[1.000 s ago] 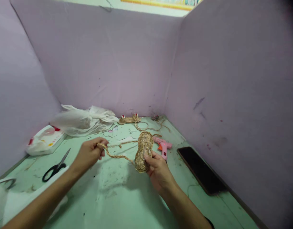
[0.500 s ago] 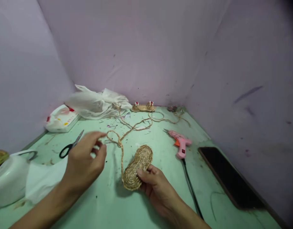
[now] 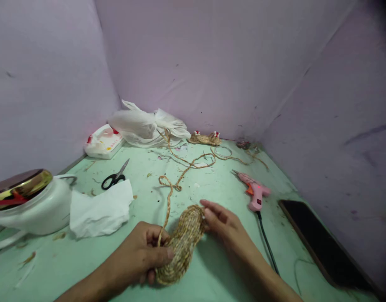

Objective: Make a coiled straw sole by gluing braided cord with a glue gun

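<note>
We identify one woven sole-shaped piece (image 3: 185, 243) in the near middle of the one green table (image 3: 218, 188), tilted, with its narrow waist between two rounded ends. We count two hands on it. Left hand (image 3: 145, 253): closed on the near end, thumb laid on the upper face and the other fingers curled at the side and beneath. Right hand (image 3: 226, 222): fingers at the right edge of the far end, forefinger extended; we cannot tell whether they pinch the piece or only touch it.

One braided cord (image 3: 168, 205) rises from beside the left thumb, forms one small loop on the table, and runs on in slack curves toward the back.

To the right we list one pink glue gun (image 3: 257, 193) with one orange trigger and one black cable (image 3: 266, 243), then one dark phone (image 3: 325, 247), lying flat. To the left we list one pair of scissors (image 3: 118, 174) with black handles, one white sheet (image 3: 98, 212) near it, and one white vessel (image 3: 50, 209) bearing one gold-rimmed object (image 3: 26, 186).

Along the back we count one white plastic bag (image 3: 139, 126), one white box (image 3: 106, 147) just beside it, one second woven piece (image 3: 204, 139) carrying two red-and-white ornaments (image 3: 216, 134), and one thin ring (image 3: 223, 157).
</note>
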A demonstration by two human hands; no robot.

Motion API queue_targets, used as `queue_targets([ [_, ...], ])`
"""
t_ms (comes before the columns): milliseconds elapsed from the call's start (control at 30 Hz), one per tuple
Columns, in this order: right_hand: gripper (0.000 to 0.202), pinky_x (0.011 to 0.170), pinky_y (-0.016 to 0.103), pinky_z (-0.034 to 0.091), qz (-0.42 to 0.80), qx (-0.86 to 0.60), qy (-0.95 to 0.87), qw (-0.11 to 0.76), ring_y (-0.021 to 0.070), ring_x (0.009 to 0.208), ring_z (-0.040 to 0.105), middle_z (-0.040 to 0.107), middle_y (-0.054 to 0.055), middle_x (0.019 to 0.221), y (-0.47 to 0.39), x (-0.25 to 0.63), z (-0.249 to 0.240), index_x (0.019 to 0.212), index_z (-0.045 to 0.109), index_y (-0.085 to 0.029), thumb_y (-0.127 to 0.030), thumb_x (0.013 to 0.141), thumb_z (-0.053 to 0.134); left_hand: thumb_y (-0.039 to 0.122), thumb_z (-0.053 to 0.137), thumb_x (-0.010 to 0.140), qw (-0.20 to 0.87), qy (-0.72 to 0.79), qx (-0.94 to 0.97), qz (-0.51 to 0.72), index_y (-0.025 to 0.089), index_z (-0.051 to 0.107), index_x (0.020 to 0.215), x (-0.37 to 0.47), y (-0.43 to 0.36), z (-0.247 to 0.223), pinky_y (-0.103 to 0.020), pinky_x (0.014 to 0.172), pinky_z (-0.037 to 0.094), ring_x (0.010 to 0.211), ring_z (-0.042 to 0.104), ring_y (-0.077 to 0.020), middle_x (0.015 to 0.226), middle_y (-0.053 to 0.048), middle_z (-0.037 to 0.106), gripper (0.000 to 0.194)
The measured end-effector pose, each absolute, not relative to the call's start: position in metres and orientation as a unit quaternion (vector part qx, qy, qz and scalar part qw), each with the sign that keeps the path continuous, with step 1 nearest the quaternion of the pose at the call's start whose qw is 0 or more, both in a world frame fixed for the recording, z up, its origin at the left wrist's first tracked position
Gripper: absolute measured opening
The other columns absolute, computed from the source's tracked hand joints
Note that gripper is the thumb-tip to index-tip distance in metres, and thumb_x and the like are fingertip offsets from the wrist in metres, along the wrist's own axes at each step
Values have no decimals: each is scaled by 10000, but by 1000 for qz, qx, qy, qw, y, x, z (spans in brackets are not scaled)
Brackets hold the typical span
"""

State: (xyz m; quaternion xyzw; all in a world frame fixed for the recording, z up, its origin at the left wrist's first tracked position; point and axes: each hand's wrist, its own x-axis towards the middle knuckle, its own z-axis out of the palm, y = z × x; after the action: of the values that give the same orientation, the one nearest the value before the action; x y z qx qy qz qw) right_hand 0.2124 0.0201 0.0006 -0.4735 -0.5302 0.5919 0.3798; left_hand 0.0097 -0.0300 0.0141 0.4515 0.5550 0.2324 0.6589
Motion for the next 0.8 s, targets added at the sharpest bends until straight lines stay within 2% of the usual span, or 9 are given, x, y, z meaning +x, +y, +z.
queue_targets([
  [67, 358, 671, 321, 517, 339, -569, -684, 307, 188, 730, 648, 700, 107, 909, 48, 224, 12, 1049, 619, -112, -368, 852, 464, 444, 642, 581, 666, 550, 455, 217, 168, 517, 565, 6, -32, 16, -157, 302, 236, 289, 341, -41, 365, 77, 429, 304],
  [100, 300, 672, 333, 511, 288, -578, -707, 288, 201, 734, 645, 704, 104, 871, 63, 226, 20, 980, 643, -120, -329, 841, 479, 432, 629, 587, 667, 546, 461, 211, 168, 514, 561, 5, -33, 17, -159, 302, 228, 285, 324, -37, 361, 84, 412, 289],
  [167, 205, 735, 347, 487, 225, -577, -742, 257, 215, 797, 635, 702, 83, 871, 96, 224, 35, 901, 666, -155, -270, 821, 516, 411, 606, 600, 665, 540, 476, 199, 171, 515, 568, 4, -34, 19, -163, 302, 217, 281, 305, -37, 358, 92, 389, 259],
  [300, 166, 836, 369, 452, 129, -533, -822, 153, 226, 912, 609, 664, 78, 999, 152, 192, 47, 951, 667, -176, -208, 805, 593, 406, 579, 598, 660, 540, 497, 160, 188, 487, 549, 3, -34, 19, -181, 295, 207, 277, 305, -58, 345, 89, 369, 241],
  [400, 223, 833, 396, 481, 100, -498, -859, 56, 203, 956, 593, 607, 70, 1107, 176, 168, 36, 1061, 605, -175, -269, 860, 583, 400, 559, 621, 643, 540, 527, 131, 199, 432, 502, 0, -34, 17, -201, 321, 196, 306, 287, -66, 361, 85, 323, 266],
  [500, 278, 810, 408, 502, 78, -497, -864, 5, 203, 971, 589, 572, 76, 1155, 188, 160, 26, 1136, 551, -169, -306, 894, 541, 392, 584, 637, 552, 584, 587, 95, 183, 434, 462, -7, -34, 18, -224, 390, 164, 395, 288, -75, 412, 71, 295, 310],
  [667, 239, 804, 399, 501, 79, -516, -852, 38, 191, 940, 595, 595, 68, 1106, 195, 169, 36, 1083, 577, -164, -303, 893, 542, 568, 514, 712, 307, 717, 622, 68, 195, 657, 620, -27, -21, 42, -260, 500, 250, 539, 476, -161, 533, -9, 540, 411],
  [767, 112, 816, 388, 477, 106, -521, -839, 115, 202, 911, 597, 639, 48, 952, 198, 179, 57, 932, 627, -164, -144, 829, 588, 567, 476, 744, 223, 730, 637, 109, 215, 692, 701, -35, 1, 64, -276, 551, 305, 607, 541, -198, 612, -38, 623, 416],
  [800, 134, 812, 382, 470, 120, -521, -832, 148, 207, 882, 601, 645, 39, 872, 201, 183, 67, 872, 635, -167, -72, 792, 583, 546, 479, 749, 207, 722, 648, 123, 219, 696, 720, -35, 11, 69, -282, 566, 318, 626, 553, -205, 639, -40, 639, 393],
])
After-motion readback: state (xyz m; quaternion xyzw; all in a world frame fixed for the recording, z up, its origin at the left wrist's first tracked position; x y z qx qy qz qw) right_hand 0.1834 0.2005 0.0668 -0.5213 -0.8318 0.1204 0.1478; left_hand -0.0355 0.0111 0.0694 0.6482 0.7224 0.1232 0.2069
